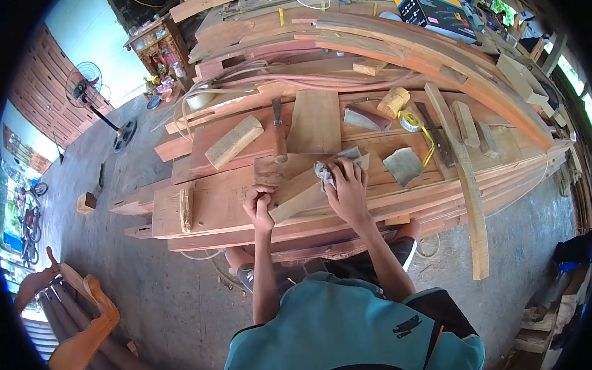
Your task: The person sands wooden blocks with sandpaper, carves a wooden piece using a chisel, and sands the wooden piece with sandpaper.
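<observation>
Grey wad [323, 173] partly hidden under right grip [348, 189]

The head-worn camera looks forward and down from above the wearer's teal-and-black fabric shirt [340, 327], close over the long reddish-brown wooden planks [222, 204], its wide field (rounded by black corners) reaching the grey concrete floor [176, 306].

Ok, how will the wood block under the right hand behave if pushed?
The wood block is likely stiff, since it looks thick. Its flat sides make rolling unlikely. It might slide, as its face looks fairly smooth.
</observation>
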Motion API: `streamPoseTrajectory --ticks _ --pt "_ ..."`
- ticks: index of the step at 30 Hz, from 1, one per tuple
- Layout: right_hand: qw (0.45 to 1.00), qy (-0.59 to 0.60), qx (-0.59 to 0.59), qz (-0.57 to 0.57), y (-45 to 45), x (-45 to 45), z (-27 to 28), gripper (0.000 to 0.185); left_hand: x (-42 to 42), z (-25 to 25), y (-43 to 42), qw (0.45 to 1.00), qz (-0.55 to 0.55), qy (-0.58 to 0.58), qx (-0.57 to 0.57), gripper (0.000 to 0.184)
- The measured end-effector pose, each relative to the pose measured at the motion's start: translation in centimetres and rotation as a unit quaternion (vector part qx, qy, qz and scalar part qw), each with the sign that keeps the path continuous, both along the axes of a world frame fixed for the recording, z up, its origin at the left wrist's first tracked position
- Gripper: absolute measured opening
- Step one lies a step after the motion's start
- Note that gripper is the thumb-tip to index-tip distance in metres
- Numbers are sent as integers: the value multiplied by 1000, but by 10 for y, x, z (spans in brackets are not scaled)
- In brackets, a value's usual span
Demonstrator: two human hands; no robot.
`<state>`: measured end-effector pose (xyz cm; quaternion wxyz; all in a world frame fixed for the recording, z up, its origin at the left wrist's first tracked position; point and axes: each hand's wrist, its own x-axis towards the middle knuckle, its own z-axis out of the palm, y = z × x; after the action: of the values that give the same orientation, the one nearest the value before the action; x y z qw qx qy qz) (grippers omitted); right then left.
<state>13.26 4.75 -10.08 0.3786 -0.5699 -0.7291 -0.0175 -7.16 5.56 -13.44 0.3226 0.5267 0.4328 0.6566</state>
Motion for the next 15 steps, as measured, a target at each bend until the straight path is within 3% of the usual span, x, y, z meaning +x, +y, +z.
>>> streamPoseTrajectory --ticks 5,6,9,10,12,13,15 --pt "997 -41 3 -71 -1 3 -11 43 3 -4 0 991 30 133 4 13" --pt "997 -44 -1 -59 -1 7 -13 46 0 0 -4 983 24 161 -85 13" --pt "999 -37 -21 -14 11 30 -7 46 -8 0 -5 970 -24 237 56 26" --pt "997 -68 0 -22 23 43 -10 46 -10 1 -7 953 -10 294 67 33" --pt "997 -3 16 -74 46 52 -17 47 -11 2 -11 911 15 401 92 48" --pt "994 26 27 -106 52 58 -17 48 -11 -2 -12 936 -13 350 42 49" --pt "990 -99 16 -101 38 34 -9 45 -16 -20 -8 965 -83 241 -56 52"
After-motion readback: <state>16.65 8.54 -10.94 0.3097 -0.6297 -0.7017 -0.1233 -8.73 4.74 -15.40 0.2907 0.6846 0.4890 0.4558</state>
